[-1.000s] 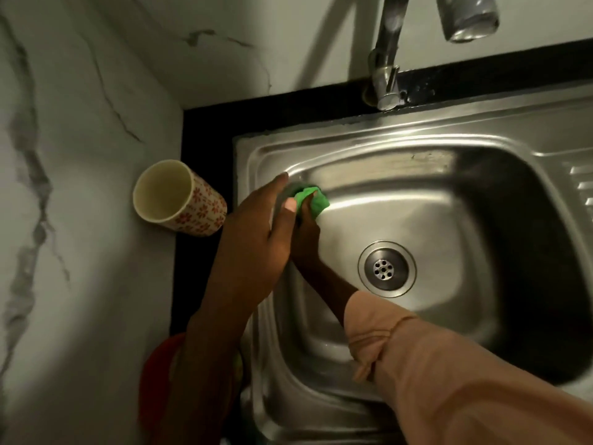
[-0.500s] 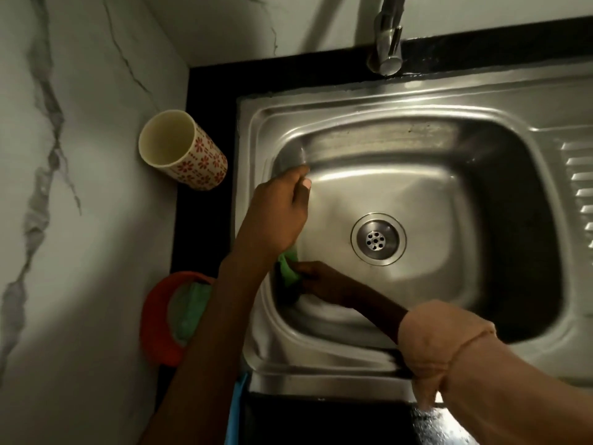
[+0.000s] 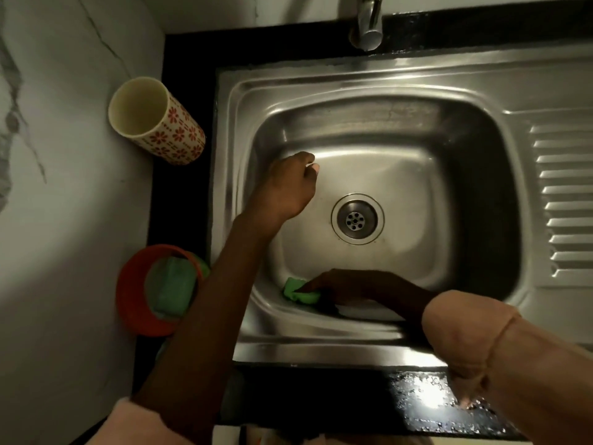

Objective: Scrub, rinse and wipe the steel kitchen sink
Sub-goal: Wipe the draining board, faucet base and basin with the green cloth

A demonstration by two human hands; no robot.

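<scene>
Steel sink (image 3: 481,101): 1 basin, drain (image 3: 357,218) at centre. Right hand (image 3: 340,285) presses a green sponge (image 3: 296,292) into the basin's near-left corner, fingers curled on it. Left hand (image 3: 288,187) hovers over the basin's left side, loosely curled, holding nothing. Patterned cup (image 3: 157,122) and red bowl (image 3: 138,303) on the counter to the left.

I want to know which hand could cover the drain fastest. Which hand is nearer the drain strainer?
Left. The left hand hangs just left of the drain strainer; the right hand is at the basin's near wall, pressing the green scrubber.
</scene>
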